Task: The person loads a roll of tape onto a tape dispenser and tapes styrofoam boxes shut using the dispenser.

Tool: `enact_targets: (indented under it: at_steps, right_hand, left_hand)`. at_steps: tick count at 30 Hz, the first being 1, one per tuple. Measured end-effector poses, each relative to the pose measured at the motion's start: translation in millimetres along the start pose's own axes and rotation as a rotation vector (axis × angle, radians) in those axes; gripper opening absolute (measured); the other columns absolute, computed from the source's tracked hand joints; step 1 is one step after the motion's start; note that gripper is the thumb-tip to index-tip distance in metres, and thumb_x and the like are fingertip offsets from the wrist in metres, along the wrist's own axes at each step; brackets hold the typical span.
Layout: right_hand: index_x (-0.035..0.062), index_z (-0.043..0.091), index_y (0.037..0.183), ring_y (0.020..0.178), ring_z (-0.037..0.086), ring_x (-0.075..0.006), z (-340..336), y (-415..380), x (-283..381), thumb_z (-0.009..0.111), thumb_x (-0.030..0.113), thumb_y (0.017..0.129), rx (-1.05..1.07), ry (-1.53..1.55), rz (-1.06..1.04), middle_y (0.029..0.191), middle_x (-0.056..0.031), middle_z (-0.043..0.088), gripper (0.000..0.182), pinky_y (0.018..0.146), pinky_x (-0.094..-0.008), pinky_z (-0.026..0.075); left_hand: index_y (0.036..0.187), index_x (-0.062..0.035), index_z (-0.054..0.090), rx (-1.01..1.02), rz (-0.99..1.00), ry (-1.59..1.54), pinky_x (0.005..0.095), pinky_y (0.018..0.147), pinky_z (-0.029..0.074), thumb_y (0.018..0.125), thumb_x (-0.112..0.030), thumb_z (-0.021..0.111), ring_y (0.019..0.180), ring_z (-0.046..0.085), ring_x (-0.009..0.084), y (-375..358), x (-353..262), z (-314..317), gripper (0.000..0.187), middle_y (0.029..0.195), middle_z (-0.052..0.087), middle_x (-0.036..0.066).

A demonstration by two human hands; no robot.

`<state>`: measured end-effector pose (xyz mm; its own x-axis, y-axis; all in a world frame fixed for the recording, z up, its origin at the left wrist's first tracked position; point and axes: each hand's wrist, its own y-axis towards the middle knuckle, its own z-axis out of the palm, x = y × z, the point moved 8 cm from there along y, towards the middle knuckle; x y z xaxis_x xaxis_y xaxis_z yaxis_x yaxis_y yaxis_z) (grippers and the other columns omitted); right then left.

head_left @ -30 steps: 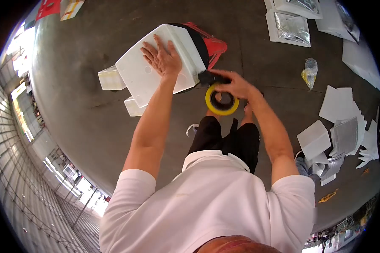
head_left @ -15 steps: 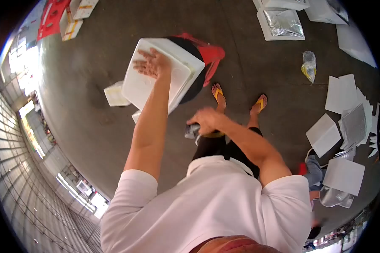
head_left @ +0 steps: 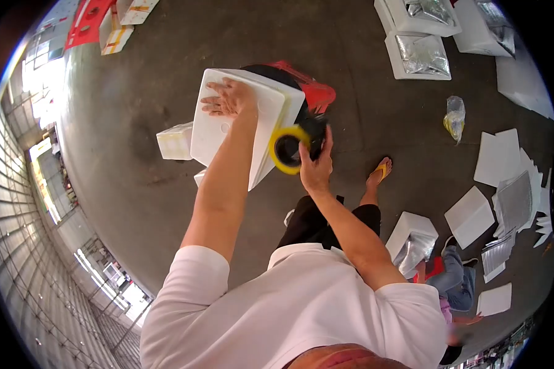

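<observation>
Right, right hand closed round tape dispenser with yellow-rimmed roll, blurred, by right side of white foam box, contact unclear; left hand wide, fingers spread on box's upper face, towards far left corner; box sits over black round support, whose far right edge shows beside red plastic piece; smaller box left; farther right, co-worker near loose white panels on floor

A white panel is being touched by a co-worker; a plastic bag is being supported by the floor.
</observation>
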<state>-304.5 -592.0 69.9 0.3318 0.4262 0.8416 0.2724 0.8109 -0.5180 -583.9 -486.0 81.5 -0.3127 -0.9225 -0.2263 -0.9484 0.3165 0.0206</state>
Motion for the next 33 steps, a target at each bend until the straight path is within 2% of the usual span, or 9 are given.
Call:
enact_targets:
  at_steps: [5,10,15,19,22,24,25,29,33]
  right_hand:
    - [0.0044,0.031,0.143,0.118,0.051,-0.0213,-9.2,40.2,8.0,0.059,0.008,0.091,0.015,0.329,-0.101,0.135,-0.0134,0.044,0.059,0.101,-0.0312,0.040]
    - [0.0011,0.031,0.142,0.120,0.049,-0.0224,120.3,126.4,32.9,0.062,0.011,0.090,0.136,0.202,-0.425,0.136,-0.0137,0.043,0.061,0.102,-0.0321,0.038]
    - [0.0010,0.034,0.141,0.115,0.053,-0.0250,178.2,169.8,49.3,0.067,0.017,0.087,0.351,-0.073,-0.418,0.129,-0.0150,0.051,0.065,0.100,-0.0342,0.041]
    - [0.0022,0.032,0.141,0.115,0.056,-0.0275,114.8,166.8,63.4,0.066,0.017,0.087,0.528,-0.198,-0.405,0.131,-0.0161,0.052,0.065,0.101,-0.0358,0.042]
    - [0.0005,0.034,0.140,0.117,0.054,-0.0264,66.2,168.2,54.4,0.066,0.018,0.087,0.219,0.311,-0.213,0.130,-0.0163,0.051,0.064,0.101,-0.0348,0.040]
    - [-0.0010,0.033,0.140,0.121,0.050,-0.0251,71.7,151.4,41.9,0.065,0.017,0.088,0.087,0.070,-0.459,0.130,-0.0167,0.051,0.064,0.103,-0.0340,0.038]
    - [-0.0011,0.032,0.141,0.125,0.046,-0.0248,68.6,137.8,38.5,0.063,0.014,0.089,0.084,0.133,-0.477,0.133,-0.0170,0.048,0.063,0.105,-0.0338,0.035]
    - [0.0006,0.028,0.144,0.125,0.043,-0.0228,33.0,50.5,-9.7,0.063,0.013,0.090,0.089,0.124,-0.299,0.137,-0.0153,0.042,0.066,0.105,-0.0334,0.035]
    - [0.0033,0.025,0.146,0.123,0.044,-0.0213,-10.9,-10.8,-10.8,0.061,0.013,0.091,0.159,0.199,-0.210,0.138,-0.0134,0.039,0.066,0.104,-0.0330,0.037]
  left_hand:
    - [0.150,-0.0157,0.027,0.043,0.362,0.004,0.0509,0.116,0.003,0.099,-0.044,0.033,0.144,0.005,0.0457,-28.9,0.2,-10.7,0.059,0.155,0.011,0.028]
    - [0.148,-0.0122,0.034,0.113,0.753,0.002,0.0533,0.115,0.004,0.099,-0.038,0.037,0.142,0.006,0.0487,-59.7,12.0,-16.9,0.055,0.153,0.013,0.030]
    - [0.148,-0.0119,0.032,0.101,0.645,-0.013,0.0543,0.115,0.003,0.099,-0.039,0.036,0.142,0.005,0.0495,-49.0,-7.1,-9.9,0.057,0.153,0.011,0.031]
    - [0.152,-0.0135,0.020,0.040,0.075,-0.003,0.0530,0.116,-0.001,0.098,-0.051,0.028,0.144,0.000,0.0468,8.1,-2.2,11.3,0.066,0.155,0.004,0.031]
    - [0.152,-0.0137,0.020,0.115,0.056,-0.057,0.0526,0.116,0.000,0.096,-0.055,0.034,0.144,0.000,0.0465,12.7,14.8,-9.4,0.071,0.154,0.004,0.031]
    - [0.150,-0.0104,0.028,0.181,1.156,-0.018,0.0568,0.114,0.006,0.094,-0.052,0.044,0.142,0.003,0.0510,-31.1,27.7,-16.6,0.072,0.153,0.009,0.034]
    - [0.148,-0.0129,0.033,0.237,1.227,0.003,0.0579,0.114,0.009,0.092,-0.050,0.049,0.141,0.008,0.0516,-44.8,51.2,-30.8,0.069,0.153,0.013,0.032]
    - [0.149,-0.0186,0.033,0.166,1.102,0.050,0.0549,0.115,0.008,0.094,-0.052,0.044,0.142,0.009,0.0491,-50.8,39.4,-23.0,0.065,0.155,0.014,0.025]
    - [0.149,-0.0189,0.031,0.091,0.599,0.005,0.0502,0.117,0.006,0.096,-0.054,0.037,0.143,0.008,0.0459,-22.5,31.5,-18.3,0.064,0.155,0.014,0.024]
